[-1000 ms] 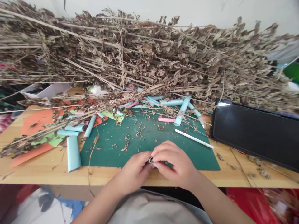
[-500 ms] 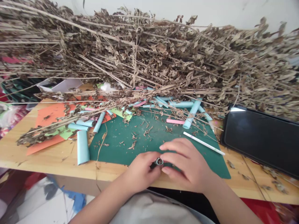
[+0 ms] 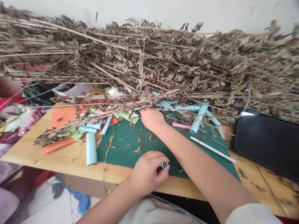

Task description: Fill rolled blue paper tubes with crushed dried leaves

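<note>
My left hand [image 3: 147, 174] pinches a small paper roll [image 3: 164, 164] over the near edge of the green mat [image 3: 123, 146] on the counter [image 3: 67, 160]. My right hand [image 3: 150, 118] reaches to the far side, fingers down among the blue paper tubes [image 3: 200, 113] under the dry branches [image 3: 163, 68]. Whether it grips anything, I cannot tell.

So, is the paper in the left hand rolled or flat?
Rolled: the left hand holds a paper tube, its round open end facing the camera.
</note>
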A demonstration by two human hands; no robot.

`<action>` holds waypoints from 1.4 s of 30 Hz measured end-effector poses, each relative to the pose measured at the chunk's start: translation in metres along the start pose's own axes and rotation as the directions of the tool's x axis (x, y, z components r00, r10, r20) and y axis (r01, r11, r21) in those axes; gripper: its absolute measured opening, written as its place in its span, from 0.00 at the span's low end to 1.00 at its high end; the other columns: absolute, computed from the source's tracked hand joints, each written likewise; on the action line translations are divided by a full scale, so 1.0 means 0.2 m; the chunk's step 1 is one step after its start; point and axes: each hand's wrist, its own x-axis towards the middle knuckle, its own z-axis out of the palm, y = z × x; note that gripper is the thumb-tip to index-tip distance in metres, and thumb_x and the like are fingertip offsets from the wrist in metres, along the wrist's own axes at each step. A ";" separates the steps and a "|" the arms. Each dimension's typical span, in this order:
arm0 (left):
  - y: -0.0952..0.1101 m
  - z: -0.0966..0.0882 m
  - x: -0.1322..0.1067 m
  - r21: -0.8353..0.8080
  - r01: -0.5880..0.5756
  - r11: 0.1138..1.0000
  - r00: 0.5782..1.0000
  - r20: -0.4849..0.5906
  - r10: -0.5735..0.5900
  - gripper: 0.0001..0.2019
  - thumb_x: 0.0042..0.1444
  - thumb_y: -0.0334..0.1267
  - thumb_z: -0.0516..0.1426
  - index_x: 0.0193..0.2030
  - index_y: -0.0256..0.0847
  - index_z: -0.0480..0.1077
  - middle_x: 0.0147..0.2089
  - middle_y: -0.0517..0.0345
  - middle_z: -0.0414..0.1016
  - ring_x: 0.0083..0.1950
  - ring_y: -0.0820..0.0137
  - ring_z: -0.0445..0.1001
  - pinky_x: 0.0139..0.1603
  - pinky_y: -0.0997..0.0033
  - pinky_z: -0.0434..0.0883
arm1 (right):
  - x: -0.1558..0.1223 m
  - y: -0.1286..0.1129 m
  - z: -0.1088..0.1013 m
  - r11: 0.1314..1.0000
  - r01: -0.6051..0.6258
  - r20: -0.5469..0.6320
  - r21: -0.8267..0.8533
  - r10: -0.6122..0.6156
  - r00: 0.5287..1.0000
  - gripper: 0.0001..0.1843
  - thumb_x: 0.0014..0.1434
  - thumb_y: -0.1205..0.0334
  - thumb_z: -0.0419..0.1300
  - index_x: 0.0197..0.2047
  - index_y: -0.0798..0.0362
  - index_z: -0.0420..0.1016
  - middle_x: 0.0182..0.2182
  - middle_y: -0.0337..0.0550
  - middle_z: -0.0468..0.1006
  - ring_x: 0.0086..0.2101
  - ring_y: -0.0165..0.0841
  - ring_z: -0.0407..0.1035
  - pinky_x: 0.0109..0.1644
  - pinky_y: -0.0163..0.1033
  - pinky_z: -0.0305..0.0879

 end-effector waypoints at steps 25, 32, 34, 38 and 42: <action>0.07 -0.11 0.25 0.106 0.036 0.994 0.991 -0.134 -0.022 0.10 0.50 0.40 0.54 0.39 0.38 0.68 0.33 0.57 0.73 0.32 0.73 0.70 0.33 0.76 0.66 | -0.63 0.16 -0.16 0.347 0.181 -0.266 0.920 0.217 0.939 0.05 0.46 0.66 0.58 0.27 0.52 0.64 0.22 0.34 0.69 0.23 0.26 0.66 0.25 0.31 0.64; 0.12 -0.04 0.25 -0.207 0.214 0.955 0.962 -0.126 -0.242 0.06 0.49 0.37 0.55 0.27 0.37 0.69 0.23 0.61 0.70 0.23 0.77 0.66 0.25 0.79 0.63 | -0.70 0.17 -0.15 0.632 0.350 -0.599 0.691 0.229 0.767 0.02 0.51 0.67 0.57 0.28 0.52 0.70 0.27 0.40 0.72 0.28 0.28 0.68 0.29 0.34 0.67; 0.12 -0.03 0.25 -0.403 0.281 0.871 0.941 -0.063 -0.332 0.09 0.49 0.39 0.54 0.24 0.36 0.66 0.19 0.64 0.65 0.20 0.79 0.62 0.22 0.80 0.60 | -0.72 0.17 -0.15 0.698 0.392 -0.647 0.599 0.135 0.750 0.03 0.52 0.66 0.55 0.31 0.52 0.70 0.30 0.42 0.72 0.31 0.29 0.69 0.33 0.36 0.68; 0.12 -0.01 0.26 -0.586 0.394 0.708 0.896 0.072 -0.439 0.12 0.48 0.42 0.56 0.22 0.34 0.64 0.17 0.64 0.61 0.19 0.80 0.58 0.20 0.81 0.57 | -0.77 0.17 -0.13 0.829 0.370 -0.681 0.420 0.019 0.732 0.09 0.52 0.64 0.57 0.39 0.52 0.68 0.36 0.45 0.74 0.37 0.32 0.69 0.39 0.39 0.68; 0.14 0.00 0.25 -0.629 0.490 0.603 0.861 0.245 -0.445 0.14 0.49 0.44 0.55 0.23 0.34 0.63 0.16 0.64 0.61 0.18 0.81 0.57 0.19 0.81 0.56 | -0.80 0.18 -0.10 0.918 0.303 -0.748 0.256 -0.010 0.663 0.07 0.52 0.68 0.56 0.37 0.53 0.69 0.33 0.46 0.75 0.35 0.31 0.69 0.37 0.37 0.68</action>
